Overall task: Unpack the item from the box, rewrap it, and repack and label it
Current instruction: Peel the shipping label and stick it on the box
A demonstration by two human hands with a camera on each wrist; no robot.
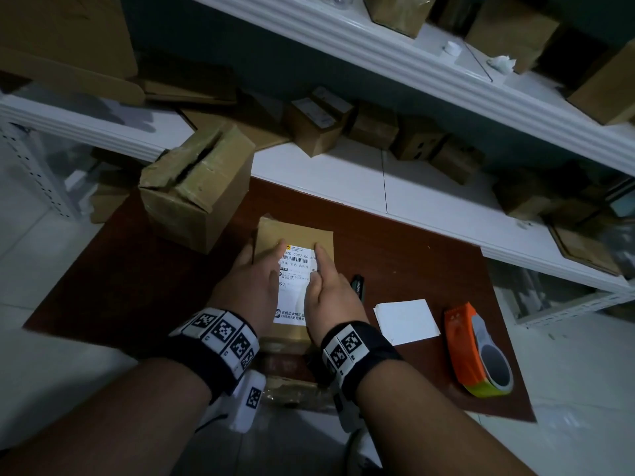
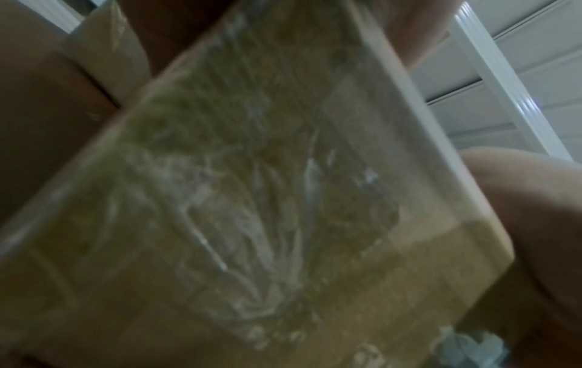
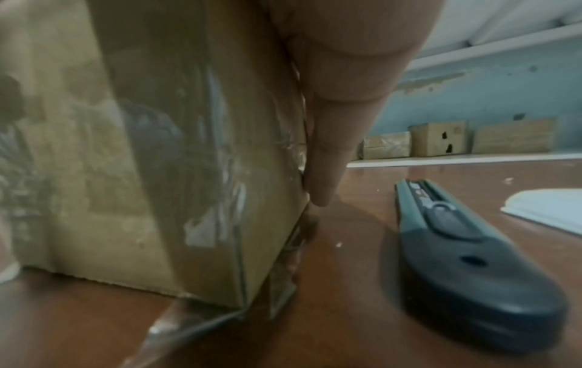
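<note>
A small taped cardboard box (image 1: 302, 233) sits on the dark red-brown table (image 1: 412, 255), with a white printed shipping label (image 1: 294, 269) lying on its top. My left hand (image 1: 264, 266) presses flat on the label's left side, fingers straight. On the label's right edge rests my right hand (image 1: 324, 269), index finger stretched out. The left wrist view is filled by a blurred, tape-covered box face (image 2: 252, 199). The right wrist view shows the box side (image 3: 126, 149) with a finger (image 3: 333, 149) lying down along its corner.
A dark utility knife (image 1: 358, 286) (image 3: 466, 261) lies just right of the box. Further right are a white paper sheet (image 1: 407, 321) and an orange tape dispenser (image 1: 474, 352). A larger torn-open box (image 1: 196, 190) stands at the back left. White shelves (image 1: 343, 176) behind hold several cartons.
</note>
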